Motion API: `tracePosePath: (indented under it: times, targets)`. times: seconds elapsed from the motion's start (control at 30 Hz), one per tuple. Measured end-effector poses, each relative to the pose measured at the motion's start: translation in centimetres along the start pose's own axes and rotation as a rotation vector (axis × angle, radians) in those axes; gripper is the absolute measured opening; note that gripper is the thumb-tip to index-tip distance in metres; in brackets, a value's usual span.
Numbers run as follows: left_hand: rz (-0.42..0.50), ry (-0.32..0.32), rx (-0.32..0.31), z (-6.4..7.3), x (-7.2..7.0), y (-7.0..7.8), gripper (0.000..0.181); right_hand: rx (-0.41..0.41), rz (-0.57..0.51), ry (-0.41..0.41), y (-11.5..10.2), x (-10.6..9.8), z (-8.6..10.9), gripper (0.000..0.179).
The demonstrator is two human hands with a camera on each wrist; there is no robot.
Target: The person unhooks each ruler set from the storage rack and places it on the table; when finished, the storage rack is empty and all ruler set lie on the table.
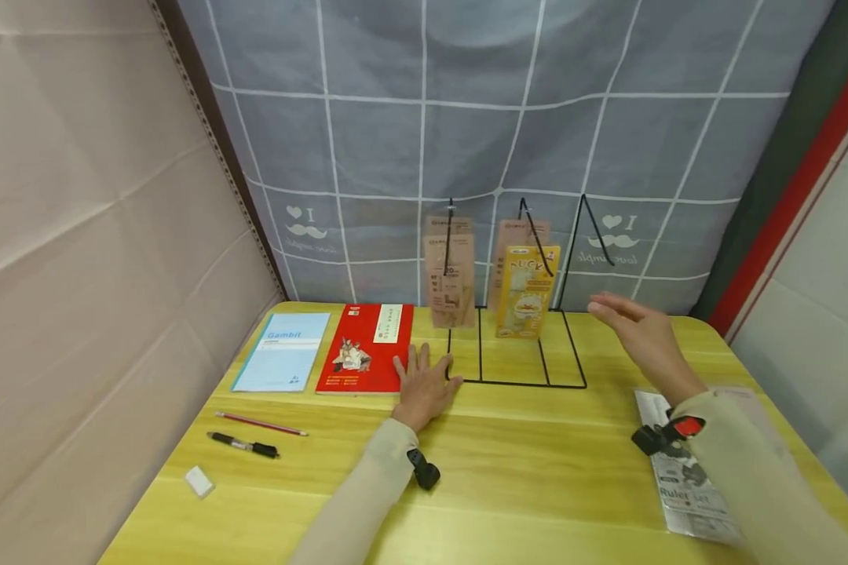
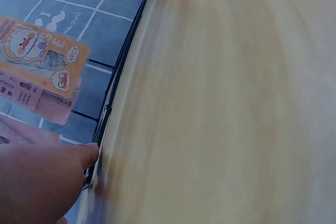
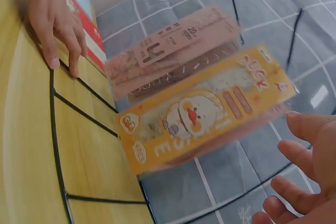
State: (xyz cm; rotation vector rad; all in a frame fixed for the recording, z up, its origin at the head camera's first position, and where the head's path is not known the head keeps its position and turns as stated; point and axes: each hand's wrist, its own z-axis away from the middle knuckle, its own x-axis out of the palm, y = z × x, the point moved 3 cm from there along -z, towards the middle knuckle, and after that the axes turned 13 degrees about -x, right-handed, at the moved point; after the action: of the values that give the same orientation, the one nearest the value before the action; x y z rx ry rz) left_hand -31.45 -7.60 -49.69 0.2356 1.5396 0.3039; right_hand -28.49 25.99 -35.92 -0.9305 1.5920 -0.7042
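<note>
A black wire display rack [image 1: 516, 384] stands at the back of the table, with three slanting hooks. From its left hook hang pink ruler packs [image 1: 450, 275]. On the middle hook, a yellow duck-printed pack [image 1: 528, 292] hangs in front of another pink pack [image 1: 496, 267]. No pack hangs on the right hook. My left hand [image 1: 424, 386] rests with spread fingers at the rack's front left corner, its thumb touching the wire in the left wrist view. To the right of the rack my right hand [image 1: 639, 337] is raised, fingers extended and holding nothing.
Left of the rack lie a red book [image 1: 367, 357] and a light-blue notebook [image 1: 283, 353]. Nearer are a red pencil [image 1: 261, 424], a black pen [image 1: 243, 444] and a white eraser [image 1: 199, 482]. A ruler set pack [image 1: 692, 490] lies partly under my right forearm.
</note>
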Motion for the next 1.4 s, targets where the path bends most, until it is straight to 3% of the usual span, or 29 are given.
tracePosePath:
  times: [0.3,0.57,0.7,0.8,1.03,1.23,1.4]
  targets:
    - [-0.024,-0.008,-0.01,0.2,-0.4,0.6,0.053,-0.094,-0.008,0.036,-1.9,2.0,-3.5,0.082]
    - [-0.023,-0.012,0.001,0.2,-0.2,1.2,0.053,-0.07,-0.02,-0.023,-1.8,2.3,-5.6,0.087]
    - [-0.022,-0.024,-0.003,0.0,0.6,1.2,0.054,-0.067,-0.003,-0.014,-1.7,2.5,-6.2,0.085]
    - [-0.018,-0.028,-0.009,-0.2,1.0,1.0,0.054,-0.071,0.02,0.002,-1.8,2.6,-6.5,0.088]
    - [-0.016,-0.031,-0.029,0.0,0.5,0.8,0.055,-0.116,0.067,0.027,-1.9,3.0,-6.3,0.089]
    - [-0.03,-0.03,-0.037,0.0,0.2,0.4,0.055,-0.177,0.099,0.059,-2.5,3.1,-5.1,0.082]
    - [-0.028,-0.027,-0.039,0.0,0.1,0.1,0.055,-0.157,0.099,0.063,-3.0,3.3,-3.7,0.083]
